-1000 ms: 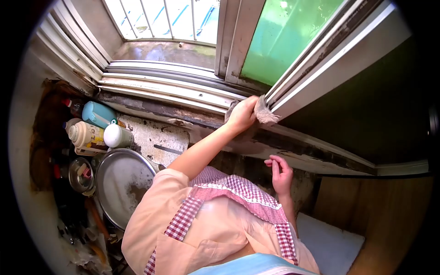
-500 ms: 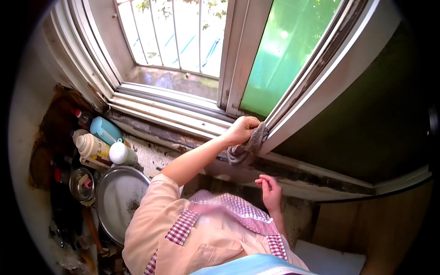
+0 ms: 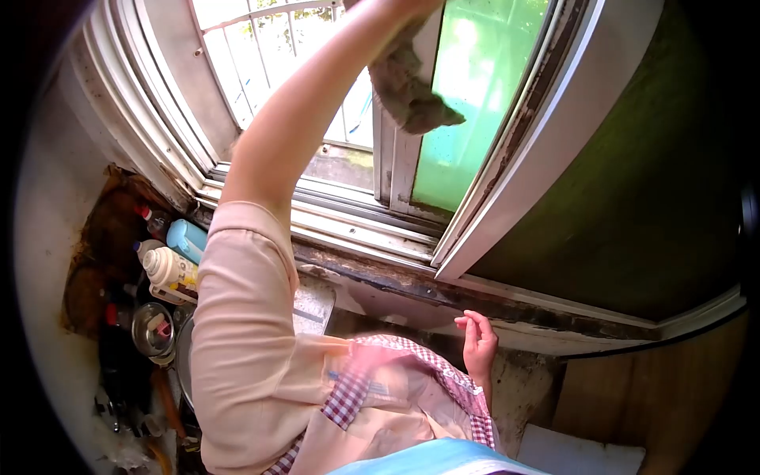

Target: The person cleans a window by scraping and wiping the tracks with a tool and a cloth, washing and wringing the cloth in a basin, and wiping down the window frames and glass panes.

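My left hand (image 3: 408,5) is raised at the top edge, mostly cut off by the frame. A grey-brown cloth (image 3: 404,87) hangs from it, in front of the window's middle frame post (image 3: 402,170) and the green pane (image 3: 463,150). The left forearm crosses over the barred opening (image 3: 269,47). My right hand (image 3: 479,346) is low, near the wall under the sill, its fingers loosely bent and nothing in them.
Below the hands runs the window track (image 3: 348,229), above a dirty, worn ledge (image 3: 380,273). At the left stand a white bottle (image 3: 168,267), a light-blue container (image 3: 188,240) and a metal bowl (image 3: 153,328). A large round pan is partly hidden behind my sleeve. A dark panel (image 3: 617,198) fills the right side.
My left hand has risen with the cloth from the lower corner of the window track to the top of the view. The right hand stays low, its fingers slightly shifted.
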`<state>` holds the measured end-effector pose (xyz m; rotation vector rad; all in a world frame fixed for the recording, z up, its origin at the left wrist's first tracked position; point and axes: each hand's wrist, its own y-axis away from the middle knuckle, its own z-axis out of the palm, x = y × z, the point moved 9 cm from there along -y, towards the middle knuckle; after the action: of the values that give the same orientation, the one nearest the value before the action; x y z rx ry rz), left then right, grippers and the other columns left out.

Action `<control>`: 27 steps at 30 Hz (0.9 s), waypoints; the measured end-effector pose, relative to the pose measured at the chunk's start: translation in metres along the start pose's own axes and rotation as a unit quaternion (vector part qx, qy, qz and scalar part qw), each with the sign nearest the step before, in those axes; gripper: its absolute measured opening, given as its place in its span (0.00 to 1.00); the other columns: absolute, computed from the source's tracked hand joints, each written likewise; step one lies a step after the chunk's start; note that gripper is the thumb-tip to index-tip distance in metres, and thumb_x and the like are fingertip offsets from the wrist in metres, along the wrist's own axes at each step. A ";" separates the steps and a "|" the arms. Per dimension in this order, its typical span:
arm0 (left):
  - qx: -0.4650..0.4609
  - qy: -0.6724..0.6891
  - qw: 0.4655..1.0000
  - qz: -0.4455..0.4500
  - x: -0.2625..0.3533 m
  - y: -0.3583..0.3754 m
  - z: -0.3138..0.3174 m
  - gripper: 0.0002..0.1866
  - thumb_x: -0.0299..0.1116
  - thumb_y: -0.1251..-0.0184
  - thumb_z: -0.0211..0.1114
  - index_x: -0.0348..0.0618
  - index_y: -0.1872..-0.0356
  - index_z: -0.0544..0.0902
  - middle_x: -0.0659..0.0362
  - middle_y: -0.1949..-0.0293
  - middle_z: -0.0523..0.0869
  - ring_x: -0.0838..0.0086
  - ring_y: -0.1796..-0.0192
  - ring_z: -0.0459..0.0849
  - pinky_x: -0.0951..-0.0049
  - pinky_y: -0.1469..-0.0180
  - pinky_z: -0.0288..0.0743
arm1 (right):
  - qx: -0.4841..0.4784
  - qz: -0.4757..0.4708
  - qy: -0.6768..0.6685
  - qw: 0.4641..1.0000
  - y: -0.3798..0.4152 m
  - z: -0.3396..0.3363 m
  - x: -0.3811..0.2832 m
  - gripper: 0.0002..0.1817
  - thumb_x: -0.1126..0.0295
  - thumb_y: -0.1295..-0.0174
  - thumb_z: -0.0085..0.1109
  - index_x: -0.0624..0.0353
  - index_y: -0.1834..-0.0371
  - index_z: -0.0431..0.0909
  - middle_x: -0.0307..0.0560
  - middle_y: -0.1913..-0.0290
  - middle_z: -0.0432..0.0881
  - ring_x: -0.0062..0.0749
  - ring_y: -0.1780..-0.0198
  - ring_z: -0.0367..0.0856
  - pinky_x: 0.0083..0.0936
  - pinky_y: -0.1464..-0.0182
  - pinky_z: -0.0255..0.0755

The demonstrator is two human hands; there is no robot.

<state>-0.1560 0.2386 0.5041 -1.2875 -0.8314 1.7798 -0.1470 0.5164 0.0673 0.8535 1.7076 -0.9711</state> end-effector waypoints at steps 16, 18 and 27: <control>-0.484 0.392 0.768 0.148 0.159 0.385 -0.099 0.21 0.31 0.41 0.54 0.44 0.45 0.77 0.63 0.44 0.78 0.72 0.40 0.73 0.71 0.36 0.64 | -0.007 0.057 0.017 0.998 0.014 -0.005 0.033 0.09 0.77 0.35 0.48 0.66 0.57 0.77 0.49 0.67 0.84 0.28 0.65 0.83 0.23 0.60 0.76; -0.433 0.428 0.770 0.190 0.161 0.386 -0.099 0.17 0.30 0.47 0.59 0.41 0.55 0.81 0.62 0.47 0.79 0.72 0.44 0.76 0.73 0.43 0.72 | 0.028 0.085 -0.001 0.996 0.023 -0.015 0.042 0.09 0.76 0.33 0.47 0.66 0.55 0.77 0.47 0.66 0.84 0.27 0.64 0.81 0.22 0.58 0.75; -0.594 0.364 0.718 -0.015 0.140 0.428 -0.077 0.06 0.27 0.49 0.63 0.41 0.69 0.78 0.60 0.70 0.74 0.70 0.63 0.75 0.71 0.63 0.76 | 0.010 0.094 0.006 0.995 0.016 -0.016 0.059 0.09 0.76 0.33 0.47 0.66 0.55 0.76 0.46 0.65 0.83 0.26 0.64 0.81 0.21 0.59 0.75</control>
<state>-0.1983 0.1567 0.0564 -2.4787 -1.5217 0.3475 -0.1566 0.5441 0.0107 1.0155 1.5979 -0.8577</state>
